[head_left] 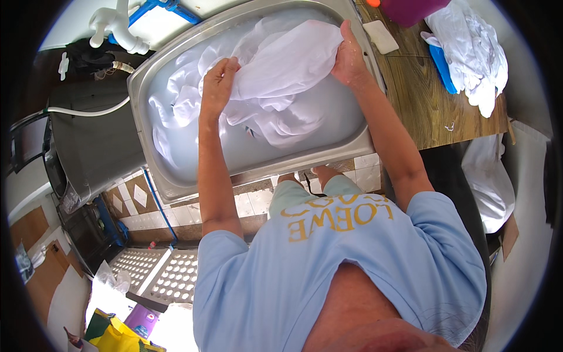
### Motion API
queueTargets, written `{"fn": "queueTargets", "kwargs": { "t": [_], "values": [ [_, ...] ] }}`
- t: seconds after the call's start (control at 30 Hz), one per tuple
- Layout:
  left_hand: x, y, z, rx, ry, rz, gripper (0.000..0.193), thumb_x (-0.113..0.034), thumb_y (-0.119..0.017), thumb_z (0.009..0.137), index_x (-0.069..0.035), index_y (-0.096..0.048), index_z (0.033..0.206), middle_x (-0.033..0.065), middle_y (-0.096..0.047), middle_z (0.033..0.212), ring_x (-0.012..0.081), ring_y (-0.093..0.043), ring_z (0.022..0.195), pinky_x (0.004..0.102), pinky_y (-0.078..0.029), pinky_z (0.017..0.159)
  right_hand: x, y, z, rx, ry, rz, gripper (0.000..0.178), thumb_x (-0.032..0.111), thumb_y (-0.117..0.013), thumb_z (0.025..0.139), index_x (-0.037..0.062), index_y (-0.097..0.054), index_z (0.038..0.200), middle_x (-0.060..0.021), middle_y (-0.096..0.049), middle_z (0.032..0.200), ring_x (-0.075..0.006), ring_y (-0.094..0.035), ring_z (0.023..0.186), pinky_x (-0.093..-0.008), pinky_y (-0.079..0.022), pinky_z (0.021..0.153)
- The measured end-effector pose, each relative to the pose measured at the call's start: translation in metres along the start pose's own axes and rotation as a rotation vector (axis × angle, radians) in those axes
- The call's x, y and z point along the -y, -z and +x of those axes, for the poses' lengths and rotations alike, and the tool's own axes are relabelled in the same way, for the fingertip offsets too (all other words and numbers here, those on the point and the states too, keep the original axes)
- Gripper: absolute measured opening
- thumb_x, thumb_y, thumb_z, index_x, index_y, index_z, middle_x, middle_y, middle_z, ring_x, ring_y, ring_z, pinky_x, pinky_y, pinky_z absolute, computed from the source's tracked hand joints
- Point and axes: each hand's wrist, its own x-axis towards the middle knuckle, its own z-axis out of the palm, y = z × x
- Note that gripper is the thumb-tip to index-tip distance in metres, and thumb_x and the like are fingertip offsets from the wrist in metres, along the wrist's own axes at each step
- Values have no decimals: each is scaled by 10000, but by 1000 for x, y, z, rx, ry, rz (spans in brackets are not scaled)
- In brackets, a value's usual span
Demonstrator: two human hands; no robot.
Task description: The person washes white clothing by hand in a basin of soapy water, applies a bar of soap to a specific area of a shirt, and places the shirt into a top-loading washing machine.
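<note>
Both arms reach over a metal sink (138, 105) filled with cloudy, greyish water. A white cloth (284, 58) is stretched between my hands above the water. My left hand (219, 82) has its fingers closed on the cloth's left part. At the other end, my right hand (350, 61) grips the cloth's edge, its thumb side up and some fingers hidden behind the fabric. More wet white fabric (186, 105) lies bunched in the water on the left and below the stretched piece; whether it is all one piece I cannot tell.
To the right, a wood-patterned counter (419, 94) carries a pale bar (381, 37), a purple container (410, 10) and a heap of white cloth (469, 53) over something blue. A white tap (111, 26) stands at upper left. A dark appliance (94, 138) is left of the sink.
</note>
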Motion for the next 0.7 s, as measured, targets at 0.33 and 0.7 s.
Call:
{"fn": "queueTargets", "kwargs": {
  "t": [0.33, 0.7],
  "values": [
    [2, -53, -12, 88, -346, 567, 333, -215, -698, 822, -66, -631, 1113, -17, -597, 877, 70, -526, 680, 233, -433, 603, 16, -2, -38, -14, 74, 161, 946, 743, -257, 869, -15, -261, 1436, -146, -371, 1443, -303, -363, 1331, -446, -286, 1098],
    [-43, -8, 7, 44, -144, -425, 228, -223, -617, 866, -20, -572, 957, 19, -530, 742, 90, -478, 727, 266, -403, 634, 17, -9, -33, -136, 146, -140, 681, 552, -451, 913, -15, -473, 1290, -125, -563, 1252, -274, -541, 1149, -436, -449, 940]
  ]
}}
